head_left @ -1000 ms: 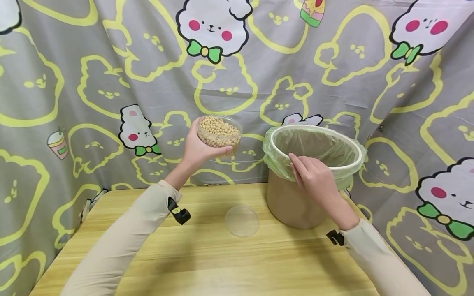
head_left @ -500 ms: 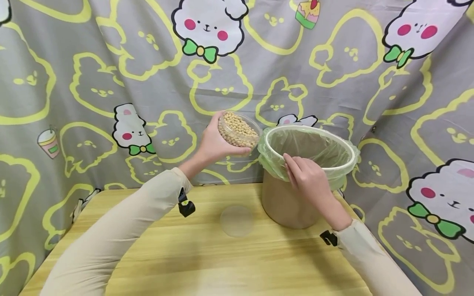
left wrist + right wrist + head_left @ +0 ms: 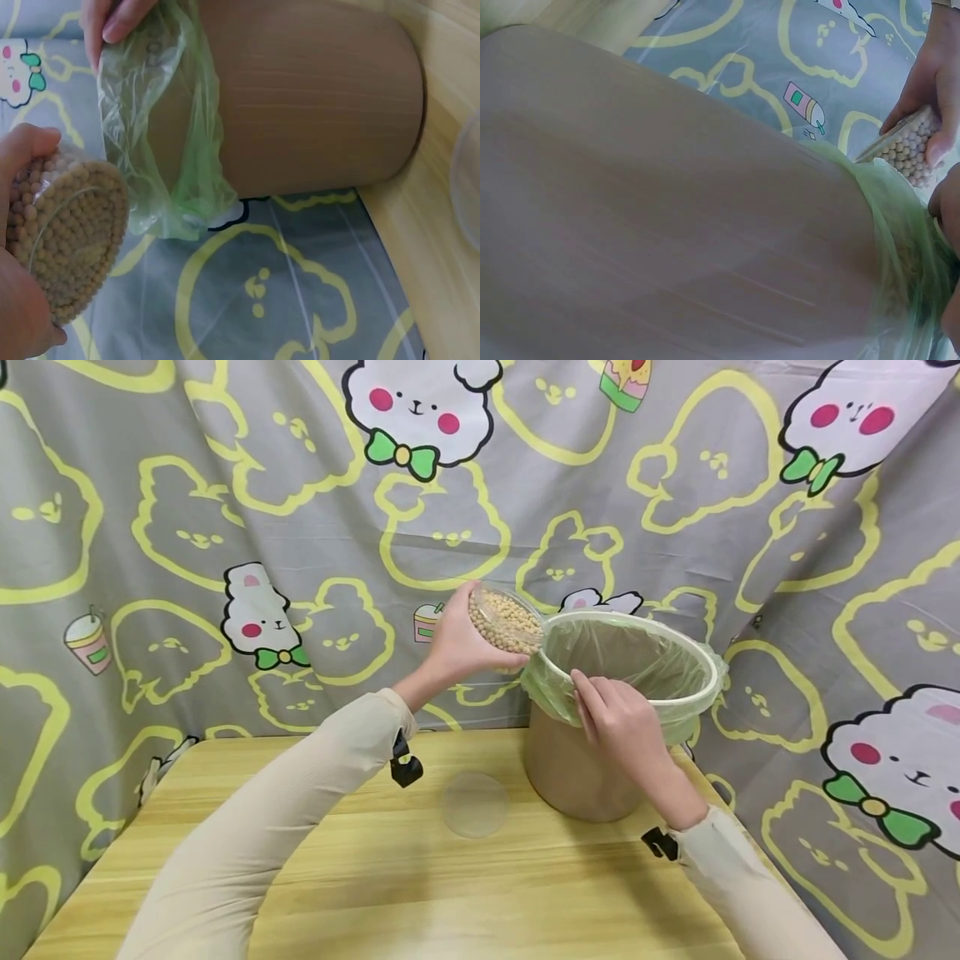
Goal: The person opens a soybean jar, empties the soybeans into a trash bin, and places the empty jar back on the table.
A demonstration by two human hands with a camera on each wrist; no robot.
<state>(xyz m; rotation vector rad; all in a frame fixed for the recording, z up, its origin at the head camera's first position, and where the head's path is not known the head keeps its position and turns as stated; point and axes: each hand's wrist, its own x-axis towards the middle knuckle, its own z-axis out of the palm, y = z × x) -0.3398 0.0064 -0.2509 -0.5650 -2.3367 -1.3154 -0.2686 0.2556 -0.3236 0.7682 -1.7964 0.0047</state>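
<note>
- One beige left sleeve [image 3: 277, 827] reaches across the wood-grain worktop [image 3: 360, 885]; a black clip [image 3: 406, 766] sits at its cuff.
- Left hand [image 3: 467, 639]: raised above the worktop, fingers curled round the wall of a clear container, thumb along its lower side.
- Clear disc [image 3: 476, 805]: flat on the worktop, in front of the bin and to its left.
- Clear container [image 3: 489, 628]: held clear of the worktop, tilted to the right, mouth toward the bin; round, pale beans [image 3: 517, 612] lie inside. Its edge is at the left of the bin's mouth; contact cannot be told.
- Brown bin [image 3: 573, 772]: upright on the worktop, fitted with a green liner [image 3: 542, 692] folded down outside; a white ring [image 3: 682, 700] runs around the mouth.
- Right hand [image 3: 626, 718]: at the front left of the white ring, fingers close together and bent over it, gripping ring and green liner.
- Right sleeve [image 3: 750, 885]: beige, second black clip [image 3: 660, 843] at the cuff.
- Patterned gray curtain [image 3: 315, 527]: hangs behind and beside the worktop.
</note>
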